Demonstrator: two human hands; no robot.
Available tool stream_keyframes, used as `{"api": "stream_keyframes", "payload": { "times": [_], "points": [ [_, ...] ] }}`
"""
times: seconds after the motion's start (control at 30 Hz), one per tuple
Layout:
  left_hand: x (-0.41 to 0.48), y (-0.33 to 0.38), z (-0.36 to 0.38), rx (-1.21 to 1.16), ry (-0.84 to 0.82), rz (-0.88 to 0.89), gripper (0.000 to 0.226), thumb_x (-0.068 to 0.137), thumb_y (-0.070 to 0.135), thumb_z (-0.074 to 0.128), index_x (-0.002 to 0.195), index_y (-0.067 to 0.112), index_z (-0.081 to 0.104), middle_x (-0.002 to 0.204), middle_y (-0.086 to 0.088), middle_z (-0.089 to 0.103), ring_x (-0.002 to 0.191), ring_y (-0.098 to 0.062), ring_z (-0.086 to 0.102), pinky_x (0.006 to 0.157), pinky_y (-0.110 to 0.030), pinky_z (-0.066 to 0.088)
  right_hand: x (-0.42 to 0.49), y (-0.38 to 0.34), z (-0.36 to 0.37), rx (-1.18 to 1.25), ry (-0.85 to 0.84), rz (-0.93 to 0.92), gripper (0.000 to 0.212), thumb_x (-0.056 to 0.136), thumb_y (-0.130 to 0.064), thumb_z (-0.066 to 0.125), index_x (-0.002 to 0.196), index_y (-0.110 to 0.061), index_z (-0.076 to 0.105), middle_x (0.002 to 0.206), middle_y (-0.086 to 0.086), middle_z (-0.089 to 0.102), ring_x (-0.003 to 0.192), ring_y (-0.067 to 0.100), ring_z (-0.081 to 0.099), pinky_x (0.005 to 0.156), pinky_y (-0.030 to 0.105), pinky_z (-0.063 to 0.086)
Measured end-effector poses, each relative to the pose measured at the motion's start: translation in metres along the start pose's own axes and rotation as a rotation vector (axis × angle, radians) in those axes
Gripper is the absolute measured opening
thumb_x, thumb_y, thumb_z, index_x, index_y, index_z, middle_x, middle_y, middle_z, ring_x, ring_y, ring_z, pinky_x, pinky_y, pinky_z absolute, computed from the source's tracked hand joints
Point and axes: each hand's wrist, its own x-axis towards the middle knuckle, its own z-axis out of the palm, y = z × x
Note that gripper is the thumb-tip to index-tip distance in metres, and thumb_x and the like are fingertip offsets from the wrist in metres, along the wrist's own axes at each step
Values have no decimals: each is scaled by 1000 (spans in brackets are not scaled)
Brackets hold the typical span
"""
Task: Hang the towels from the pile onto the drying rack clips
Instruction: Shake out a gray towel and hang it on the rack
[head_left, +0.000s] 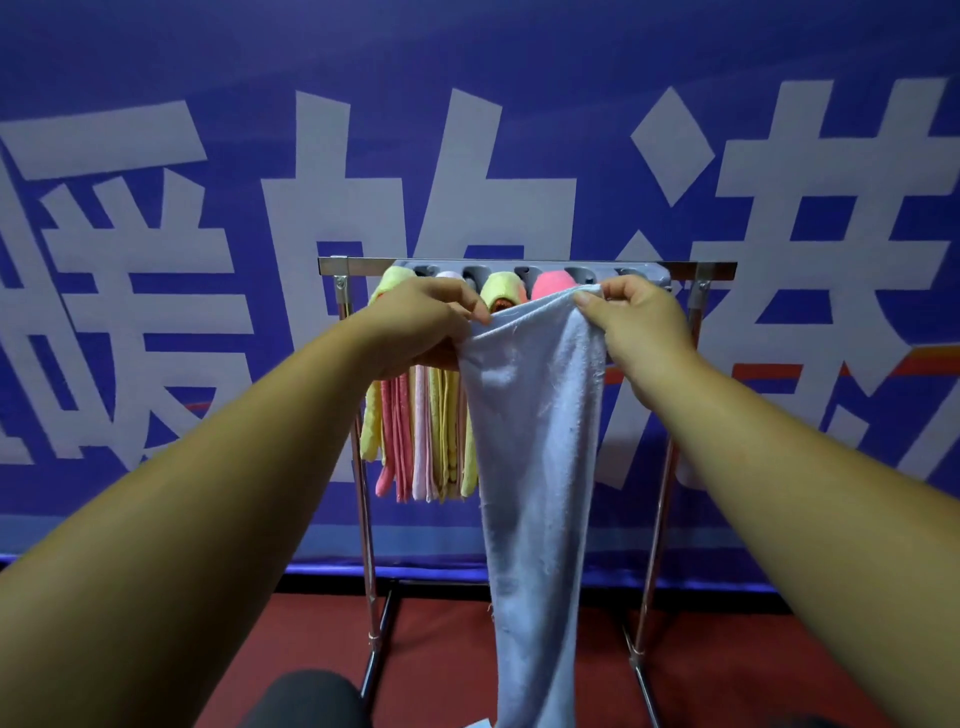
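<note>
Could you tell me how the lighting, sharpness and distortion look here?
Head view: dim, even light, no glare or hard shadows; the wide-angle lens stretches the lower corners; the pale blue towel, left hand and right hand look reasonably sharp.

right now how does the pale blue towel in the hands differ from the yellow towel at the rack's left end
The pale blue terry towel is pinched along its top edge by the left hand and right hand; the yellow towel sits tucked in the grey clip bar. The blue one hangs past the picture's bottom; the yellow one ends well above the floor. Both hang limp.
</note>
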Motion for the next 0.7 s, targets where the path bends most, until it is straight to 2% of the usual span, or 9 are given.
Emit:
{"api": "stream_keyframes", "payload": {
  "times": [0.07,0.17,0.2,0.27,0.4,0.53,0.6,0.7],
  "points": [
    [-1,5,3,108,39,41,24,96,1,63,102,14,82,111,-17,74,101,-31,77,86,-45,66,1,-1,0,-6,-4,5,16,93,-43,76,97,-28,74,96,-4,78,92,22,76,78,48,67],
    [-1,8,4,472,95,123,27,101,10,56,105,17,81,101,-5,75,88,-15,77,77,-28,66,2,-3,-5,16,8,30,23,90,-48,75,98,-27,75,94,-3,79,90,23,77,79,52,67],
    [-2,9,4,578,88,151,27,102,14,54,105,17,81,96,-3,76,84,-12,77,75,-25,66,4,-3,-7,25,14,44,25,88,-50,74,99,-27,75,94,-3,79,91,24,77,80,53,67],
    [-3,6,1,672,76,201,26,103,26,54,102,17,78,91,-3,75,82,-15,77,76,-30,67,6,-4,-11,12,10,63,23,90,-49,74,101,-28,76,96,-3,78,92,24,76,82,52,66],
    [-1,3,-2,570,144,287,32,101,52,64,101,21,71,95,-1,73,86,-15,76,75,-29,66,5,-5,-14,-14,3,64,23,92,-50,75,102,-30,76,95,-5,78,92,24,76,82,52,66],
    [5,5,4,261,216,254,20,95,31,79,104,17,68,106,-5,73,96,-21,76,80,-39,67,3,-9,-16,19,-6,43,22,92,-49,77,97,-27,75,95,-1,78,95,28,76,85,52,66],
    [8,8,5,188,265,244,18,95,23,79,108,16,68,107,-7,73,99,-24,76,83,-43,67,4,-13,-19,54,-5,19,21,93,-45,78,96,-25,74,98,1,78,97,28,76,89,49,64],
    [8,15,7,36,287,217,20,97,16,77,115,15,68,111,-10,72,104,-26,74,86,-45,66,5,-20,-27,41,-16,11,19,99,-44,72,102,-25,69,99,-4,71,92,19,68,83,40,58]
  ]
}}
